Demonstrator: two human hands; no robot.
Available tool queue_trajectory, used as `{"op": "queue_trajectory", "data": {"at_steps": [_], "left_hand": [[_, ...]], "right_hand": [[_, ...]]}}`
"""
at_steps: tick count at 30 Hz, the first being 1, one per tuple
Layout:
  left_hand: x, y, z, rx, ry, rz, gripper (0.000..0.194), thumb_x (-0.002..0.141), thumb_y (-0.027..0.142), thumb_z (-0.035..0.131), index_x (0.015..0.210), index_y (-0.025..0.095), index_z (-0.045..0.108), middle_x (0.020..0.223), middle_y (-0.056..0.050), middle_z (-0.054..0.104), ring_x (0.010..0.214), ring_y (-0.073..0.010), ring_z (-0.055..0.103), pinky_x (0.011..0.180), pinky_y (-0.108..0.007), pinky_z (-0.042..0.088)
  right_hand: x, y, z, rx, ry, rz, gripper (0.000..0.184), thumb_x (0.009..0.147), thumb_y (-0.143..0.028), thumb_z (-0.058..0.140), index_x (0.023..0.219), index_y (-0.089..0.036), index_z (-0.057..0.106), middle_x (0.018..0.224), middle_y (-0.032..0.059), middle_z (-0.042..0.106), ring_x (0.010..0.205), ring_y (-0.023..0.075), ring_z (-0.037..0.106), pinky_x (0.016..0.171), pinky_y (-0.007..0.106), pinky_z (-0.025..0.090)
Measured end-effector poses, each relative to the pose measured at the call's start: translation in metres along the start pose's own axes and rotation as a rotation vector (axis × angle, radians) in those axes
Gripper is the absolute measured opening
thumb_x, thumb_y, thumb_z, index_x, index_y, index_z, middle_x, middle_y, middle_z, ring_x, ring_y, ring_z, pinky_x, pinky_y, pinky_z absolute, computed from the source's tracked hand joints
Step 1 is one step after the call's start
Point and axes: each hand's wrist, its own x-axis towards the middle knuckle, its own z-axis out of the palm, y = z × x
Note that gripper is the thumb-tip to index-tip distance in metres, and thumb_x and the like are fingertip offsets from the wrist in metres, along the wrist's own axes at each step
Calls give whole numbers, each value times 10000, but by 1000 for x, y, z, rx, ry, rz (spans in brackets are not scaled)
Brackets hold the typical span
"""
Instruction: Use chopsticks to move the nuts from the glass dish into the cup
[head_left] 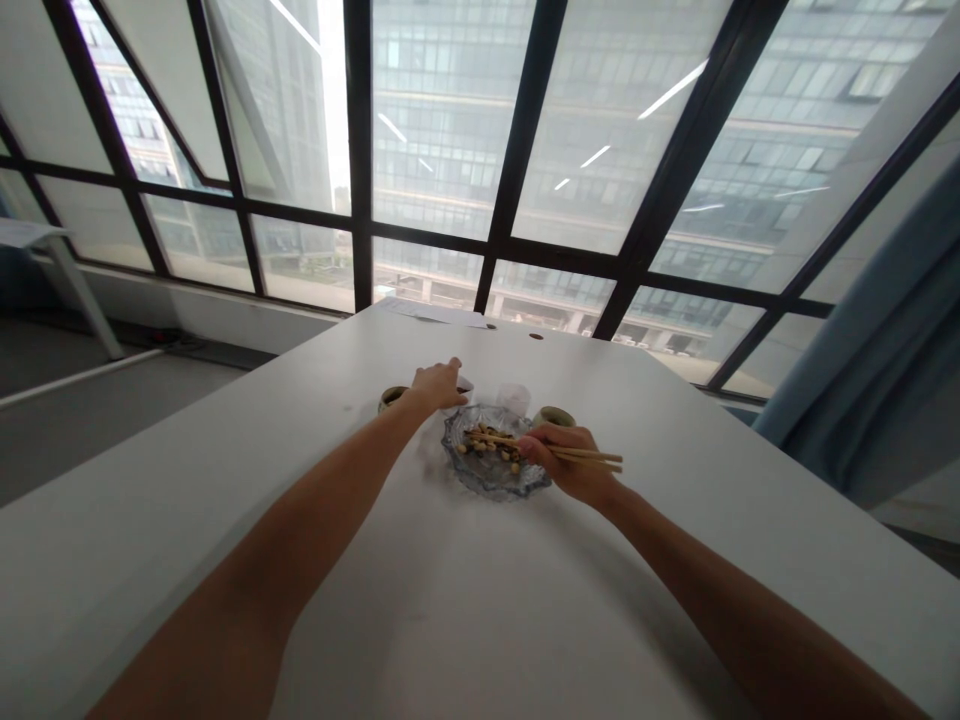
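Two bare forearms stretch out over a white table (465,600); nearest, the person's right hand (566,462) is curled around a pair of wooden chopsticks (559,452), whose tips lie among small brown nuts (491,447) in a wavy-rimmed glass dish (465,470) near the table's middle. Just beyond the dish, the left hand (439,387) rests palm down, fingers loosely closed over a small cup (465,384), with a greenish cup (390,398) beside its wrist and another greenish cup (555,415) behind the right hand. Farther off, papers (435,312) lie at the table's far edge, below tall black-framed windows (525,150).
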Motion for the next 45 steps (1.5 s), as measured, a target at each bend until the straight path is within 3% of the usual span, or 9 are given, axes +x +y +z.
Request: {"op": "queue_trajectory", "data": {"at_steps": [5, 7, 11, 14, 19, 25, 34, 40, 45], "left_hand": [[-1, -1, 0, -13, -6, 3, 736, 826, 465, 721, 1444, 252, 382, 1400, -151, 619, 1285, -299, 597, 1044, -407, 463], [-1, -2, -1, -15, -12, 7, 752, 822, 465, 723, 1454, 257, 372, 1421, -141, 606, 1293, -297, 588, 1052, -407, 461], [-3, 3, -3, -26, 51, 39, 718, 855, 519, 665, 1458, 228, 405, 1483, -144, 545, 1343, -316, 530, 1087, -432, 443], [-5, 26, -4, -52, 112, 168, 636, 913, 562, 573, 1429, 205, 474, 1486, -139, 539, 1366, -320, 500, 1127, -430, 406], [-2, 89, 5, -41, -13, 459, 714, 873, 640, 590, 1437, 215, 484, 1473, -150, 556, 1363, -316, 503, 1141, -445, 363], [12, 130, 21, 24, -93, 500, 795, 816, 587, 663, 1484, 244, 402, 1376, -131, 635, 1351, -298, 520, 1194, -483, 237], [11, 135, 33, 2, 41, 661, 862, 694, 483, 788, 1430, 250, 404, 1316, -99, 666, 1303, -306, 544, 1211, -507, 142], [14, 133, 36, -39, 17, 611, 884, 716, 523, 753, 1451, 212, 373, 1313, -117, 673, 1283, -315, 567, 1193, -505, 189], [18, 130, 37, -48, -41, 567, 864, 761, 588, 696, 1462, 193, 381, 1323, -126, 674, 1323, -314, 544, 1217, -537, 127]], "right_hand": [[7, 10, -4, 388, 266, 301, 573, 780, -788, 644, 705, -220, 647, 596, 74, 711, 435, 203, 614, 399, 324, 501], [8, 13, -13, 454, 300, 374, 591, 748, -804, 663, 719, -214, 634, 585, 81, 711, 411, 203, 603, 368, 320, 490], [-6, 13, -41, 356, 339, 300, 565, 804, -757, 656, 719, -199, 650, 596, 87, 719, 427, 194, 627, 380, 301, 513], [-28, 13, -67, 108, 410, 188, 519, 836, -694, 681, 717, -189, 691, 619, 82, 727, 470, 182, 655, 431, 284, 553], [-54, 16, -98, -117, 431, 162, 550, 871, -708, 630, 699, -192, 703, 608, 74, 724, 485, 179, 670, 469, 283, 582], [-65, 15, -102, -151, 448, 168, 556, 886, -707, 607, 700, -191, 696, 608, 79, 729, 471, 183, 671, 439, 278, 564], [-72, 19, -99, -125, 533, 135, 561, 917, -694, 565, 705, -189, 685, 607, 78, 726, 460, 172, 656, 457, 278, 559], [-60, 20, -98, -201, 299, 159, 598, 856, -758, 586, 693, -194, 701, 582, 57, 702, 506, 185, 655, 473, 275, 518], [-45, 12, -102, -201, 420, 213, 641, 900, -771, 498, 727, -184, 689, 603, 73, 697, 514, 183, 648, 487, 280, 517]]}}
